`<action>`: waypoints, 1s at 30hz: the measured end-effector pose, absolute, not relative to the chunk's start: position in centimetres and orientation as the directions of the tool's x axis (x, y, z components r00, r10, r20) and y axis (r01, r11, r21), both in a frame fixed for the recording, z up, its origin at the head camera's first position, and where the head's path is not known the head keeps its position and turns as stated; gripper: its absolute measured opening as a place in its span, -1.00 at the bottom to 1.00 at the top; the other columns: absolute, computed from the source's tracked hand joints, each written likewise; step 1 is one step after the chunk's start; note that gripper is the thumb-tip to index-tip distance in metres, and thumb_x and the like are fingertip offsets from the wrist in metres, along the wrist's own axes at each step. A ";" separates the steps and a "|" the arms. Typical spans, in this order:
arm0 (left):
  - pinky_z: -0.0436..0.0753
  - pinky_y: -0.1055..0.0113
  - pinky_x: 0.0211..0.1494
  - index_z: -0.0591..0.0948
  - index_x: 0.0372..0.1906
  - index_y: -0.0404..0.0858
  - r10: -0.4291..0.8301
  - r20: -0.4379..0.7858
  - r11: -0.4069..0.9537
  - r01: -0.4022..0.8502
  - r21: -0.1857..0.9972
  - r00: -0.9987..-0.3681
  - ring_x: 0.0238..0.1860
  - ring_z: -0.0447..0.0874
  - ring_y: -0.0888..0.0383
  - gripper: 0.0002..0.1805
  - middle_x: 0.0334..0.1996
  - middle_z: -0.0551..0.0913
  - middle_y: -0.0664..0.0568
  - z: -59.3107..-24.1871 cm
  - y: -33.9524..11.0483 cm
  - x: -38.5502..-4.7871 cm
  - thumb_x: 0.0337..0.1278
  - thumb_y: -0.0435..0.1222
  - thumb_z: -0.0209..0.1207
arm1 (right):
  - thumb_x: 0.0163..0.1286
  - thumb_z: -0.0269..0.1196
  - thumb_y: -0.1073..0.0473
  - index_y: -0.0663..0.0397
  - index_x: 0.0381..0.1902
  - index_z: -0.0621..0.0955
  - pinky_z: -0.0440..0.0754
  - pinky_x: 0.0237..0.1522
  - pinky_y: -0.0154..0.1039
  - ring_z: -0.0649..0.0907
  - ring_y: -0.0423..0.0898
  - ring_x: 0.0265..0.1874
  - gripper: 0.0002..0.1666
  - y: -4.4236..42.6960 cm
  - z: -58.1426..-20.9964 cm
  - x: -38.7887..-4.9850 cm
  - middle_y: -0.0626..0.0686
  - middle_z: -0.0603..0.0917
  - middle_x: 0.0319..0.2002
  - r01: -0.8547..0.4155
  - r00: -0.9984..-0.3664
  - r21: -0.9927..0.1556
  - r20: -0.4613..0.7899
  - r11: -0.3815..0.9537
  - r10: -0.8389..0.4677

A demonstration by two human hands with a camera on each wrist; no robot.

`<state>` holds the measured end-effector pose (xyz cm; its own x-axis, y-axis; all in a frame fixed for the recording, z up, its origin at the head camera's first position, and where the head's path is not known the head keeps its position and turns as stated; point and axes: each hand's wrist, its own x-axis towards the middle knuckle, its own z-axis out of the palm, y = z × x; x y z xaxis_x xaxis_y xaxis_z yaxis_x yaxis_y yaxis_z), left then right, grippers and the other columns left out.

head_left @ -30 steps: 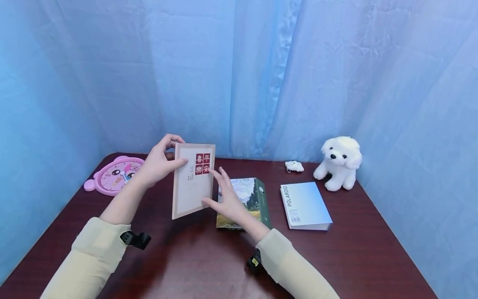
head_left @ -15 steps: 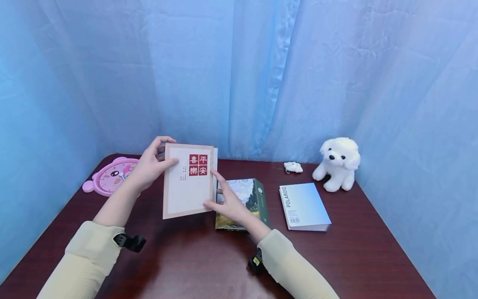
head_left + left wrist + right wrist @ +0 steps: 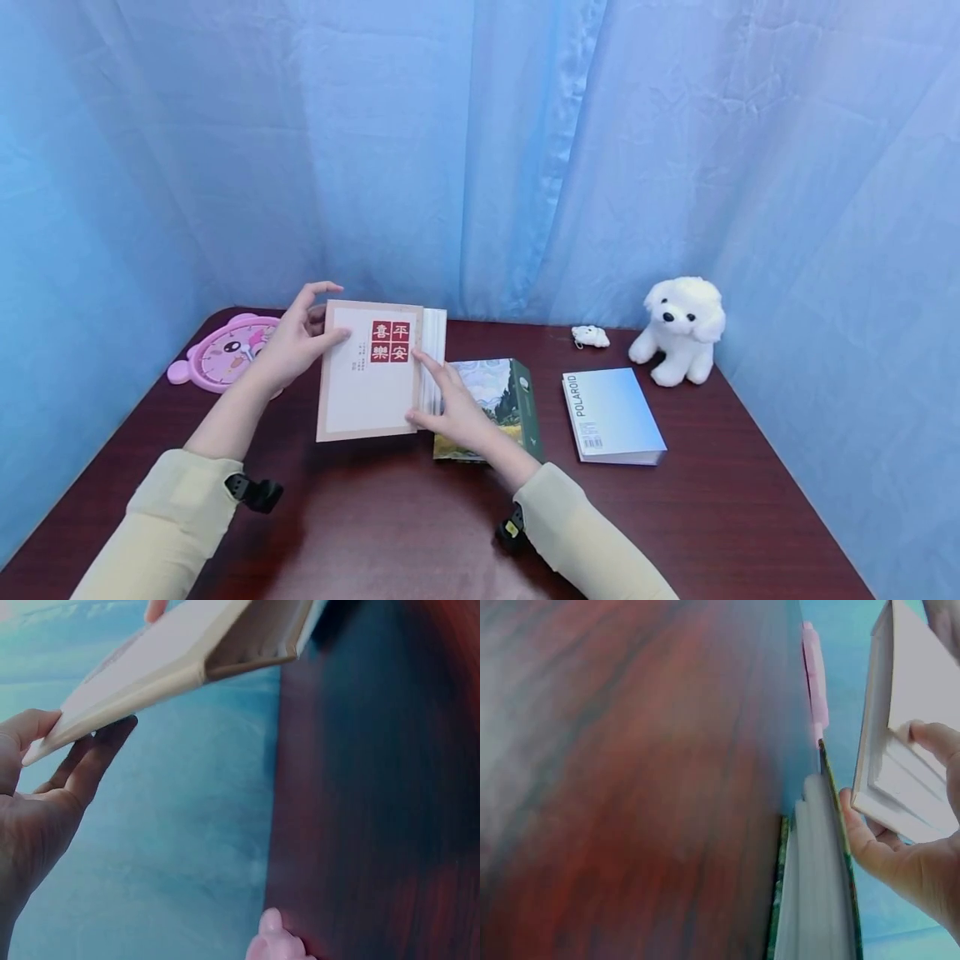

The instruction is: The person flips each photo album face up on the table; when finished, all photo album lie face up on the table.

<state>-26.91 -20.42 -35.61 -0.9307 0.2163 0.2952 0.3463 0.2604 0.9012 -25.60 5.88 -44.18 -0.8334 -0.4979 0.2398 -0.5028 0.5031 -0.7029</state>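
Observation:
A beige photo album (image 3: 367,392) with red blocks of Chinese characters is held up off the table, front cover facing me. My left hand (image 3: 296,342) grips its left edge, thumb on the cover and fingers behind, as the left wrist view shows of the same hand (image 3: 45,817). At the right edge my right hand (image 3: 461,408) pinches the album, thumb on the front cover. In the right wrist view, fingers of that hand (image 3: 911,862) reach behind the back cover, and white pages (image 3: 907,780) show between the covers.
A green album (image 3: 480,392) with a landscape picture lies behind my right hand. Right of it are a blue-white POLAROID album (image 3: 615,412), a small white plush (image 3: 590,335) and a white toy dog (image 3: 682,329). A pink clock (image 3: 225,354) lies left on the dark red table (image 3: 420,525).
The photo album has shifted left and slightly down and turned to face me more. Its white page edges have come into view at the right. Both hands keep their grip.

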 end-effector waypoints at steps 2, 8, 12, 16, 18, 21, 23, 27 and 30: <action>0.67 0.32 -0.27 0.21 0.29 -0.10 0.207 0.287 0.282 0.338 0.898 -0.935 -0.18 0.61 0.14 -0.42 0.05 0.48 -0.34 -36.0 -20.8 -27.0 0.23 -0.34 0.16 | 0.18 0.36 -0.06 -0.62 0.45 -0.03 0.34 0.19 0.21 0.11 0.19 0.41 0.06 5.6 -44.1 -25.6 0.19 0.16 0.37 -0.495 -0.840 -0.694 0.227 0.523 -0.493; 0.61 0.44 -0.30 0.46 0.12 -0.27 0.162 0.295 0.380 0.335 0.862 -0.942 -0.23 0.55 0.22 -0.65 -0.03 0.51 -0.24 -36.9 -21.6 -27.3 0.25 -0.31 0.15 | 0.13 0.39 -0.05 -0.58 0.44 0.03 0.42 0.13 0.17 0.29 0.20 0.31 0.06 4.8 -43.9 -25.5 0.25 0.13 0.38 -0.477 -0.856 -0.696 0.229 0.538 -0.463; 0.61 0.46 -0.30 0.49 0.12 -0.29 0.150 0.259 0.408 0.298 0.863 -0.954 -0.19 0.56 0.19 -0.64 0.02 0.50 -0.24 -37.6 -21.9 -27.7 0.24 -0.32 0.15 | 0.10 0.42 -0.02 -0.53 0.44 0.08 0.44 0.11 0.16 0.33 0.20 0.27 0.06 4.3 -44.0 -25.3 0.25 0.09 0.39 -0.454 -0.875 -0.701 0.234 0.550 -0.423; 0.58 0.51 -0.24 0.41 0.23 -0.28 0.167 0.185 0.422 0.240 0.874 -0.968 -0.04 0.54 0.01 -0.51 0.15 0.44 -0.27 -38.4 -22.1 -28.1 0.20 -0.33 0.19 | 0.08 0.43 -0.02 -0.48 0.43 0.13 0.46 0.06 0.19 0.34 0.24 0.26 0.04 4.1 -44.2 -25.0 0.29 0.09 0.38 -0.437 -0.888 -0.689 0.227 0.578 -0.400; 0.58 0.51 -0.21 0.37 0.27 -0.28 0.182 0.151 0.418 0.216 0.883 -0.972 0.03 0.51 -0.08 -0.45 0.20 0.40 -0.28 -38.8 -22.1 -28.4 0.17 -0.36 0.21 | 0.08 0.43 -0.02 -0.46 0.43 0.15 0.50 0.03 0.17 0.38 0.24 0.22 0.03 4.2 -44.4 -25.0 0.30 0.11 0.36 -0.434 -0.889 -0.679 0.216 0.592 -0.404; 0.59 0.47 -0.18 0.35 0.29 -0.29 0.191 0.117 0.409 0.188 0.893 -0.975 0.11 0.48 -0.16 -0.40 0.25 0.35 -0.29 -39.7 -22.3 -28.8 0.12 -0.42 0.23 | 0.05 0.44 -0.03 -0.42 0.43 0.17 0.53 -0.01 0.08 0.46 0.16 0.11 0.04 4.2 -44.6 -25.1 0.31 0.20 0.30 -0.441 -0.883 -0.655 0.193 0.614 -0.429; 0.59 0.45 -0.17 0.35 0.28 -0.28 0.190 0.099 0.417 0.171 0.893 -0.977 0.14 0.46 -0.18 -0.40 0.27 0.33 -0.28 -40.2 -22.6 -29.0 0.11 -0.43 0.24 | 0.03 0.46 -0.04 -0.40 0.43 0.17 0.53 -0.01 0.02 0.48 0.11 0.05 0.06 4.3 -44.7 -25.2 0.29 0.26 0.25 -0.451 -0.875 -0.629 0.174 0.633 -0.451; 0.60 0.39 -0.12 0.33 0.30 -0.28 0.194 0.063 0.419 0.141 0.897 -0.979 0.19 0.42 -0.20 -0.39 0.28 0.30 -0.28 -41.1 -23.1 -29.4 0.13 -0.41 0.23 | -0.03 0.49 -0.12 -0.44 0.43 0.16 0.52 0.02 0.00 0.44 0.07 0.11 0.11 4.5 -44.9 -25.3 0.21 0.30 0.25 -0.471 -0.861 -0.564 0.129 0.678 -0.491; 0.61 0.33 -0.12 0.30 0.32 -0.28 0.204 0.034 0.397 0.115 0.910 -0.978 0.18 0.41 -0.22 -0.38 0.27 0.29 -0.32 -41.6 -23.6 -29.5 0.15 -0.40 0.21 | -0.04 0.48 -0.18 -0.52 0.42 0.15 0.46 0.08 0.06 0.33 0.07 0.21 0.11 4.7 -44.9 -25.4 0.14 0.28 0.31 -0.484 -0.852 -0.506 0.085 0.714 -0.517</action>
